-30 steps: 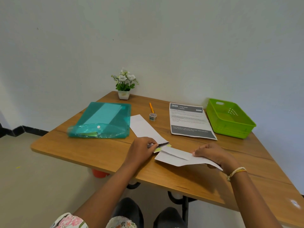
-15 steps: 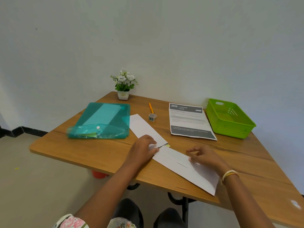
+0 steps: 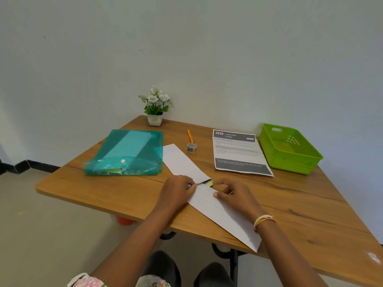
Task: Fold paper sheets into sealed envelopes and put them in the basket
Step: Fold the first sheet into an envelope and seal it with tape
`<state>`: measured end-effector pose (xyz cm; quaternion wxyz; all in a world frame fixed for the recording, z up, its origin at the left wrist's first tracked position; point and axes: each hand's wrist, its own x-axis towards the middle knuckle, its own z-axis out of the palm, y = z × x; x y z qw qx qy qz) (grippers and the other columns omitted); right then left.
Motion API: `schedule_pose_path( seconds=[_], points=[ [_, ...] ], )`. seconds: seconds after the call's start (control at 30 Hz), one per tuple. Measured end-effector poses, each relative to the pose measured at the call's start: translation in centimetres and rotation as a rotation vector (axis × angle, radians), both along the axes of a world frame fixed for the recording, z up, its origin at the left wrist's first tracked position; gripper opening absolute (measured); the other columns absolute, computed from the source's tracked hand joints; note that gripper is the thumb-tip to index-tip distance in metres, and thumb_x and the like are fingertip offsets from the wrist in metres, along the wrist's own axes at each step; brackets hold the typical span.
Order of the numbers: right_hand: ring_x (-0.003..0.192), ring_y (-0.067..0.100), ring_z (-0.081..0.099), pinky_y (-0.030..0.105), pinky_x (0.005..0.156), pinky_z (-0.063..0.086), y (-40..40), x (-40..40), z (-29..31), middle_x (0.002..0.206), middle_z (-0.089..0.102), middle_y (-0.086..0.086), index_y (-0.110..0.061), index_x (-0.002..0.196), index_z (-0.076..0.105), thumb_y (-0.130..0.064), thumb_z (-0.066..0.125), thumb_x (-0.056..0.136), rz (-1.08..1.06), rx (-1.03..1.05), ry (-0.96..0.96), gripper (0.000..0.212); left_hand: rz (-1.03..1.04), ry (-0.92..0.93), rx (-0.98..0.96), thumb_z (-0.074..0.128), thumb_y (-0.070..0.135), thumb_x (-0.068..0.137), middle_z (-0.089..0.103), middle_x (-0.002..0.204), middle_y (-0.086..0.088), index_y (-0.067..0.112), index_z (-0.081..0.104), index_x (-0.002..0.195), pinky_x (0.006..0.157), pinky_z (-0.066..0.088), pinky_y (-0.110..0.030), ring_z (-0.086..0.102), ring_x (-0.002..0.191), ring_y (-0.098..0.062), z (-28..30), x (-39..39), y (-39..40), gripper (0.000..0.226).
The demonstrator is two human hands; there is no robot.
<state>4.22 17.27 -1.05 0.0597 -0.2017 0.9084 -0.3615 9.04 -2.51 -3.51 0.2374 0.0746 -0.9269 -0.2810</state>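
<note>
While both hands sit close together at the near middle of the wooden table (image 3: 310, 214), I see the left hand (image 3: 178, 191) with its fingers curled down onto the far end of the folded paper sheet (image 3: 223, 216), fingertips bunched at the sheet's top edge; whether they pinch the paper or only press it I cannot tell. The right hand (image 3: 234, 193) lies on the same sheet just beside it, fingers bent and loosely drawn in, thumb tip resting on the paper. The sheet is a long, narrow white strip running diagonally from the hands toward the table's near edge, its near corner passing under the right wrist, which wears a bracelet (image 3: 264, 220). Between the two hands, at the sheet's far end, a small dark and yellow-green item (image 3: 207, 182) peeks out; I cannot make out what it is. A second white strip (image 3: 182, 160) lies beyond it, angled toward the teal plastic folder (image 3: 128, 152). The green basket (image 3: 290, 150) stands at the far right, well apart from the hands, beside a printed page (image 3: 238, 154). A tape roll (image 3: 192, 147), an orange pen (image 3: 190, 136) and a small potted plant (image 3: 155, 106) sit further back.
</note>
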Motion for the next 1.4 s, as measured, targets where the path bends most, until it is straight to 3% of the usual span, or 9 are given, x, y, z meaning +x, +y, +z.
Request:
schedule_pose_path(
  seconds=[0.17, 0.47, 0.67, 0.77, 0.93, 1.03, 1.17, 1.27, 1.4],
  points=[
    [0.093, 0.004, 0.056, 0.025, 0.084, 0.048, -0.6, -0.6, -0.3, 0.098, 0.063, -0.017, -0.031, 0.100, 0.075, -0.027, 0.066, 0.088, -0.038, -0.031, -0.039, 0.015, -0.037, 0.031, -0.042, 0.064, 0.034, 0.088, 0.073, 0.103, 0.003, 0.020, 0.074, 0.105, 0.077, 0.051, -0.020, 0.064, 0.091, -0.009, 0.0, 0.3, 0.0, 0.024],
    [0.079, 0.005, 0.058, 0.028, 0.074, 0.046, -1.3, -1.8, -0.3, 0.073, 0.067, -0.015, -0.028, 0.066, 0.071, -0.022, 0.070, 0.082, -0.326, -0.166, -0.062, 0.017, -0.083, 0.019, 0.012, 0.068, 0.035, 0.086, 0.072, 0.106, 0.006, 0.021, 0.074, 0.104, 0.084, 0.050, -0.021, 0.062, 0.096, -0.006, 0.4, 0.3, 0.0, 0.024],
    [0.072, 0.008, 0.057, 0.025, 0.060, 0.045, -3.8, -0.7, -0.7, 0.076, 0.064, -0.008, -0.029, 0.067, 0.062, -0.024, 0.067, 0.083, -0.399, -0.112, 0.041, 0.017, -0.143, -0.081, 0.231, 0.072, 0.032, 0.082, 0.072, 0.105, 0.008, 0.023, 0.077, 0.094, 0.091, 0.051, -0.028, 0.060, 0.106, -0.006, 0.7, 0.2, -0.4, 0.016],
    [0.077, 0.010, 0.055, 0.026, 0.063, 0.043, -4.3, -0.6, -0.3, 0.085, 0.065, -0.005, -0.027, 0.075, 0.060, -0.028, 0.066, 0.085, -0.380, -0.139, 0.039, 0.011, -0.138, -0.090, 0.288, 0.073, 0.031, 0.081, 0.072, 0.104, 0.007, 0.023, 0.078, 0.093, 0.091, 0.052, -0.029, 0.061, 0.106, -0.006, 0.7, 0.1, -0.6, 0.015],
    [0.077, 0.010, 0.054, 0.025, 0.057, 0.036, -2.2, -0.4, 1.5, 0.086, 0.058, -0.004, -0.023, 0.093, 0.054, -0.054, 0.058, 0.087, -0.194, 0.068, -0.212, 0.032, -0.020, -0.051, 0.308, 0.073, 0.029, 0.082, 0.072, 0.104, 0.005, 0.021, 0.077, 0.092, 0.091, 0.052, -0.029, 0.061, 0.106, -0.008, 0.4, -0.1, -0.7, 0.013],
    [0.077, 0.010, 0.055, 0.022, 0.056, 0.040, 0.3, 0.4, 2.4, 0.089, 0.060, -0.002, -0.022, 0.094, 0.057, -0.044, 0.064, 0.087, -0.143, 0.193, -0.329, 0.024, 0.003, -0.001, 0.339, 0.073, 0.028, 0.083, 0.072, 0.104, 0.004, 0.019, 0.077, 0.093, 0.086, 0.050, -0.022, 0.062, 0.104, -0.008, 0.4, -0.2, -0.8, 0.015],
    [0.084, 0.017, 0.064, 0.020, 0.047, 0.049, 2.4, 1.6, 3.0, 0.098, 0.066, 0.006, -0.018, 0.100, 0.063, -0.019, 0.071, 0.086, -0.217, -0.201, -0.470, 0.015, -0.035, 0.002, 0.306, 0.072, 0.028, 0.083, 0.072, 0.106, 0.002, 0.019, 0.077, 0.093, 0.091, 0.051, -0.028, 0.061, 0.107, -0.009, 0.6, 0.1, -0.7, 0.015],
    [0.074, 0.017, 0.068, 0.020, 0.043, 0.049, 1.9, 2.3, 3.2, 0.092, 0.069, 0.013, -0.005, 0.096, 0.068, -0.003, 0.071, 0.083, -0.294, -0.514, -0.525, 0.013, -0.103, -0.031, 0.253, 0.073, 0.028, 0.082, 0.072, 0.110, 0.001, 0.021, 0.077, 0.095, 0.095, 0.049, -0.031, 0.060, 0.112, -0.009, 0.6, 0.4, -0.5, 0.015],
    [0.069, 0.017, 0.069, 0.023, 0.045, 0.053, -0.4, 2.4, 3.2, 0.089, 0.070, 0.014, 0.001, 0.094, 0.069, 0.003, 0.070, 0.082, -0.348, -0.646, -0.521, 0.012, -0.172, -0.067, 0.295, 0.074, 0.029, 0.080, 0.067, 0.119, -0.002, 0.024, 0.078, 0.091, 0.097, 0.047, -0.032, 0.058, 0.115, -0.013, 0.9, 0.7, -0.4, 0.012]
  ],
)
